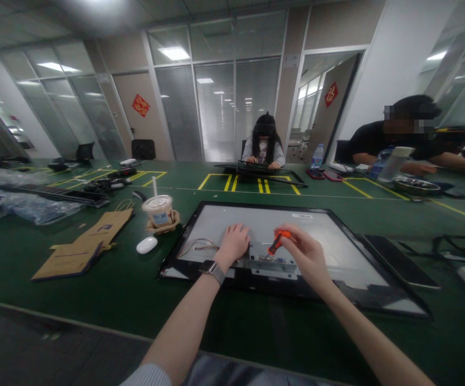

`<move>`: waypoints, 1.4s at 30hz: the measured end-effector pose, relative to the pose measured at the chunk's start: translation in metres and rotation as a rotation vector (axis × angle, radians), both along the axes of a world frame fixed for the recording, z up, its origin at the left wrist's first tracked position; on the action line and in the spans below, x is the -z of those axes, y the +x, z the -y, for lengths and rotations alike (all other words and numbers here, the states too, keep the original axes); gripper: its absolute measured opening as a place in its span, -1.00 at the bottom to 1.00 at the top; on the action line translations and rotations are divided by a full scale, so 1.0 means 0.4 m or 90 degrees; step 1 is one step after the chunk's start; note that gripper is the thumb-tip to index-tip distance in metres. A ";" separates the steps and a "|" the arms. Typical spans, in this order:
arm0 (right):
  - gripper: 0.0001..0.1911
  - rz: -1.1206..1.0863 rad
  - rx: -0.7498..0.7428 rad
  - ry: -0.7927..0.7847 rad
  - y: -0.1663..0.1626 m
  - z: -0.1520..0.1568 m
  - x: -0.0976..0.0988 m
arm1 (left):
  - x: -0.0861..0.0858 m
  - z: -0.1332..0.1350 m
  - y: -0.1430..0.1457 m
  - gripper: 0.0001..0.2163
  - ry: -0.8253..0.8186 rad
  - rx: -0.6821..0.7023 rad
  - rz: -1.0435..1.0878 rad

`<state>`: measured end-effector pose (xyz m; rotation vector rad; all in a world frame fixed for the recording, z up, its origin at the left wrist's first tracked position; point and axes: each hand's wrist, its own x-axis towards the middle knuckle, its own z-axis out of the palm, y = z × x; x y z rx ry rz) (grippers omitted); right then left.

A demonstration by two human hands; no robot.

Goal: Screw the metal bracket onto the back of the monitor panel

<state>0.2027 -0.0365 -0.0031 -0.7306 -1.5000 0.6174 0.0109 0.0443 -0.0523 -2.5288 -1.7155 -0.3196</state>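
Observation:
A large display panel [353, 252] with a black frame and pale grey back lies flat in front of me. Near its front edge a metal bracket [275, 269] is attached. My right hand [307, 251] grips an orange and black screwdriver [277, 244], which slants with its tip down at the bracket. Just left of the bracket, my left hand [234, 244] rests on the panel with its fingers stretched out. A smartwatch [212, 271] is on that wrist. Thin cables [202, 245] lie on the panel to the left of this hand.
Left of the panel are a drink cup [158, 210], a white mouse [147, 245] and a brown paper bag [91, 241]. A dark flat slab [401, 260] and black cables [449, 246] lie on the right. Two people sit across the green table [107, 295].

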 end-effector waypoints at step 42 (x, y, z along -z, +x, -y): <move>-0.75 0.026 0.056 -0.002 0.008 0.001 0.000 | -0.003 0.000 0.001 -0.63 -0.022 -0.012 0.010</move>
